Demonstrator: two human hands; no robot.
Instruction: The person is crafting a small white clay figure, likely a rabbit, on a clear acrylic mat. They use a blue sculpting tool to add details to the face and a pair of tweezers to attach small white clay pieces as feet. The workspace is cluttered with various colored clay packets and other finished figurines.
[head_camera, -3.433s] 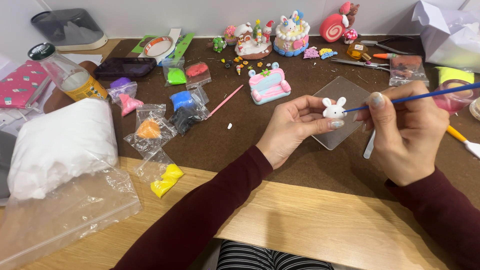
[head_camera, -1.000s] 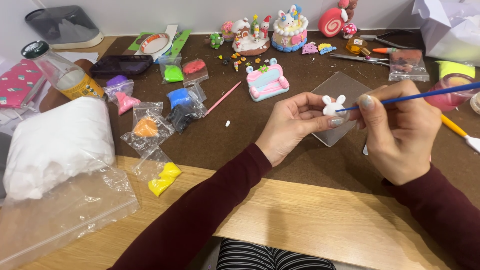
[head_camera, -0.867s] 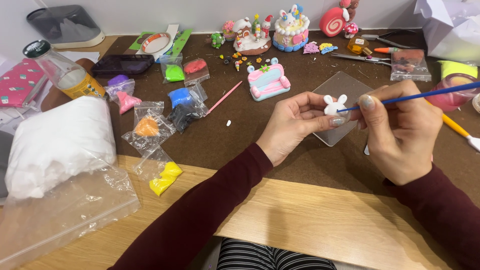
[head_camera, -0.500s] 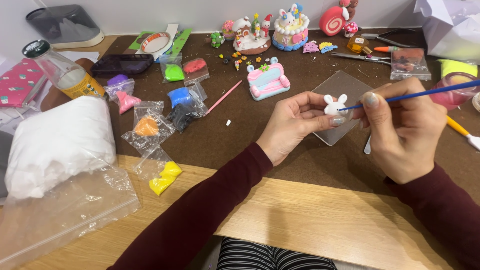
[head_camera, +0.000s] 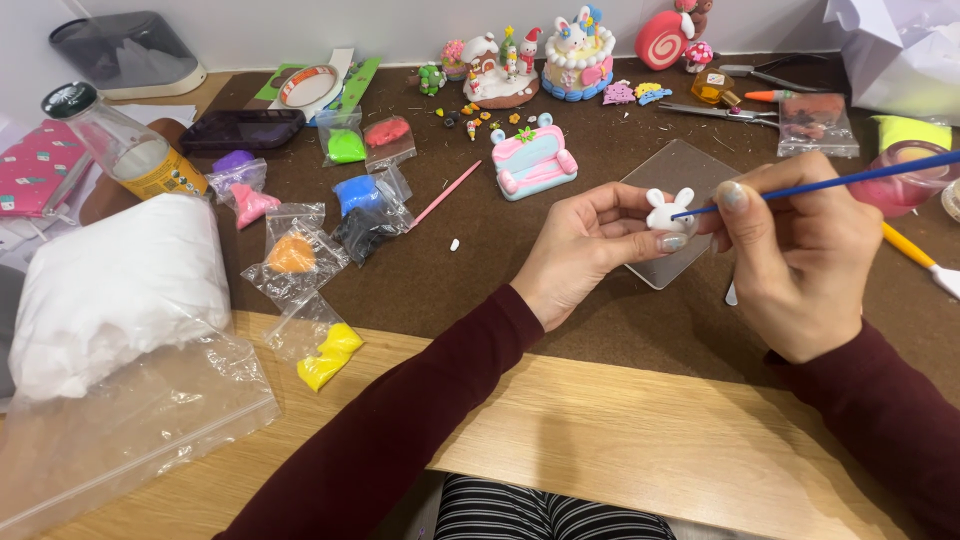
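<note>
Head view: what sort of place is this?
Probably a clay-modelling craft desk: small bags of coloured clay, finished figurines like the pink miniature sofa, and a white clay bunny in the left hand, right hand holding a blue-handled brush.

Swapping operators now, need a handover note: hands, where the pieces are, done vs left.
Left hand: pinches the small white bunny figure over the clear plastic sheet.
Right hand: holds the blue-handled tool, tip at the bunny's face.
Nearby: pink sofa model, bags of coloured clay, finished cake model at the back.
Done: bunny shaped, ears on.
Left: face detail looks in progress; extent too small to tell.
</note>
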